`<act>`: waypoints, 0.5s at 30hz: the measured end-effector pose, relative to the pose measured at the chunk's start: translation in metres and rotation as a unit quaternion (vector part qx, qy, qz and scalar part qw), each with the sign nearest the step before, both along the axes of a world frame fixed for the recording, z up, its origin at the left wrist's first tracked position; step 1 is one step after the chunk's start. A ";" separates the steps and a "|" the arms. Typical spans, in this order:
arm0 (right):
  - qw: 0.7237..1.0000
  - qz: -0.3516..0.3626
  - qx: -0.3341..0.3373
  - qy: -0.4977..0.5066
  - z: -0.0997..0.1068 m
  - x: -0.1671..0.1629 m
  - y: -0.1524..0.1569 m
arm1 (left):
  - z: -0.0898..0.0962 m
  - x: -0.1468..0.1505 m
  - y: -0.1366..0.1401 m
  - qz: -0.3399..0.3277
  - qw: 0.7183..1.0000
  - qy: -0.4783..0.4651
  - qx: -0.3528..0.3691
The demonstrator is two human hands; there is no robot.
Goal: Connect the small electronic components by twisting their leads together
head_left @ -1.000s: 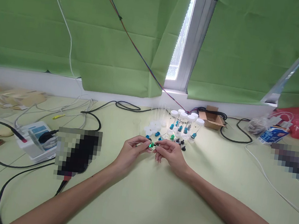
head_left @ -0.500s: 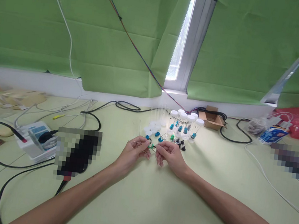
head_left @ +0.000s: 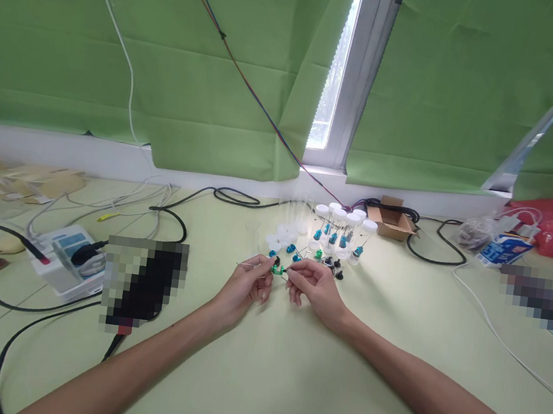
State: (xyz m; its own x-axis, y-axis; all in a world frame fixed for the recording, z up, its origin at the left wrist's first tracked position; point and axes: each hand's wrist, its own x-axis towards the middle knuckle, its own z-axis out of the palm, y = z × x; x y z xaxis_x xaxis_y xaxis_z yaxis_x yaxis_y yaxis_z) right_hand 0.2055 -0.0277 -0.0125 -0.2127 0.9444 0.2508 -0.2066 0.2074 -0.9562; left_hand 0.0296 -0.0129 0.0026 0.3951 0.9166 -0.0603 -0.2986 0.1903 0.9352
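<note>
A small green plastic part (head_left: 278, 270) spans the gap between my two hands, above the table. My left hand (head_left: 245, 289) pinches its left side, with a black round piece (head_left: 276, 261) at the fingertips and a thin metal rod sticking out to the left. From the other side, my right hand (head_left: 316, 287) pinches a thin dark piece (head_left: 286, 271) that meets the green part. Just beyond lie loose blue parts (head_left: 291, 248), another green part (head_left: 319, 254) and several black parts (head_left: 339, 274). Fingers hide how the held pieces join.
Several white-capped clear tubes (head_left: 369, 226) with blue parts inside stand behind the hands. Uncapped clear tubes (head_left: 304, 214) and loose white caps (head_left: 275, 240) are beside them. A small cardboard box (head_left: 395, 223) sits back right. A power strip (head_left: 65, 262) and cables lie left.
My left hand has shifted slightly and its fingers have regripped, so more of the green part shows. My right hand has stayed nearly still, still pinching.
</note>
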 end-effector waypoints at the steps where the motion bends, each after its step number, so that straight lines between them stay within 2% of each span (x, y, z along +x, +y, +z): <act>1: 1.000 0.001 0.003 -0.002 0.000 0.000 0.000 | 0.001 0.000 0.000 0.001 1.000 -0.002 -0.004; 10: 1.000 0.011 0.021 -0.021 -0.002 -0.001 -0.001 | 0.003 0.001 0.001 0.018 0.999 -0.023 -0.024; 15: 0.999 0.014 0.017 -0.023 -0.002 -0.001 -0.001 | 0.002 0.001 0.000 0.003 0.998 -0.046 -0.030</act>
